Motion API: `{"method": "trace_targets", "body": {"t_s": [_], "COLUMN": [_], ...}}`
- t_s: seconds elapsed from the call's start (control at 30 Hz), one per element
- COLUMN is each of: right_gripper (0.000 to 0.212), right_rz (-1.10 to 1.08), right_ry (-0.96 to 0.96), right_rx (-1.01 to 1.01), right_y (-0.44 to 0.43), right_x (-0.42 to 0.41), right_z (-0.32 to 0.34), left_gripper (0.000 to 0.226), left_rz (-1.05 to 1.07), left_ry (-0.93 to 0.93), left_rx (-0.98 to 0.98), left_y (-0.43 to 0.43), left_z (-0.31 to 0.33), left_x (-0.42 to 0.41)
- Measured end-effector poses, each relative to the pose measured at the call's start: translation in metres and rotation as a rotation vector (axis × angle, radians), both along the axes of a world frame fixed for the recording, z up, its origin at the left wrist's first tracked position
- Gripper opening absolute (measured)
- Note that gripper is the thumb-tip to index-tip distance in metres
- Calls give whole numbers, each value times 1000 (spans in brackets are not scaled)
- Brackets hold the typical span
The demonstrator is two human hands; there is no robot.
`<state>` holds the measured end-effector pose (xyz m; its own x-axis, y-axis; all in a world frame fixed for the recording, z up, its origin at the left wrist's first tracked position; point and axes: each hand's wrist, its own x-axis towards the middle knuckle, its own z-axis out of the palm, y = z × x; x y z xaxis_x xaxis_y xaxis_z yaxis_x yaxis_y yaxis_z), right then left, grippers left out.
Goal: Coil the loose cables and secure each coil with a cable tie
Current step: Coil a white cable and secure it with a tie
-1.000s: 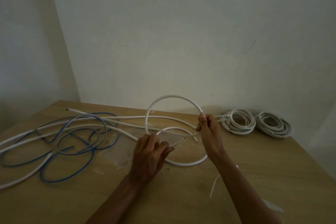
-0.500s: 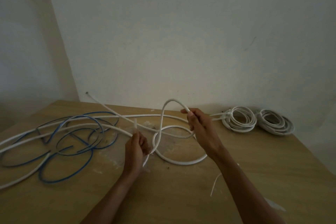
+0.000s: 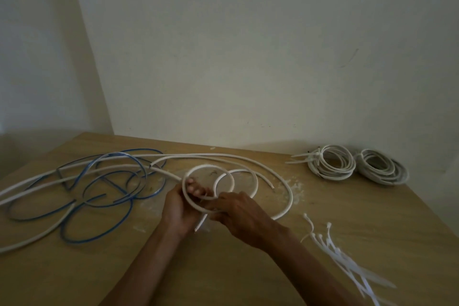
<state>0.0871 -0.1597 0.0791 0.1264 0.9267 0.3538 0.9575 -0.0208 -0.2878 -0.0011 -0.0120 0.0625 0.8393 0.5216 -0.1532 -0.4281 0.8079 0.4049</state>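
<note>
The left hand (image 3: pixel 178 206) grips a small loop of white cable (image 3: pixel 211 165). The right hand (image 3: pixel 238 216) pinches the same loop by its cut end, mid-table (image 3: pixel 74 281). Blue cable (image 3: pixel 146 149) sprawls left. Two tied coils (image 3: pixel 331 174) sit far right, and loose ties (image 3: pixel 347 263) lie near right.

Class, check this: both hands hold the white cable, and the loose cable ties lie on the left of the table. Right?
No: the cable ties lie on the right of the table, as the head view shows. The rest holds.
</note>
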Motion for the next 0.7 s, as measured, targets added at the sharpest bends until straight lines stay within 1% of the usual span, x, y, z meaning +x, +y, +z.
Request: {"method": "trace_targets", "body": {"t_s": [0.03,0.07,0.13,0.2,0.27,0.33,0.4,0.43,0.47,0.5,0.53,0.57,0.6,0.63,0.67,0.7], "right_gripper": [27,26,25,24,30,38,54,63,69,68,61,50,40,42,49,52], "right_rz": [-15,-27,-53,-116,-181,-233,-274,-297,-317,-351,-381,-444,-527,-627,-709,-770], "right_ry": [-22,-42,-90,-120,-94,-79,-85,-60,16,128,231,287,303,305,340,374], "right_rx": [-18,-25,-49,-80,-66,-35,-21,-19,-4,15,22,17,26,24,-1,-57], "right_y": [0,0,1,-2,-6,-9,-10,-11,-14,-15,-15,-14,-11,-9,-6,-3], "right_x": [0,1,2,11,26,41,54,59,64,69,73,74,75,75,76,78], "right_z": [-1,-2,-4,-5,-6,-8,-14,-20,-27,-34,-39,-41,-44,-43,-41,-36], "left_gripper": [25,29,38,38,40,47,49,48,47,47,46,46,47,47,48,48], "left_rz": [18,26,12,-17,-35,-33,-23,-18,-15,-14,-11,-10,-11,-18,-29,-45], "left_ry": [-31,-40,-5,16,57,121,144,145,146,150,162,178,196,213,224,221], "left_rx": [-44,-46,33,162,275,345,356,342,325,308,299,297,302,311,323,331], "left_y": [6,12,20,23,23,18,15,16,19,22,26,27,26,23,20,16], "left_z": [1,1,0,2,6,9,9,9,8,8,7,6,5,4,3,3], "left_x": [-2,-4,-9,-13,-13,-11,-9,-9,-10,-11,-12,-12,-11,-10,-8,-7]}}
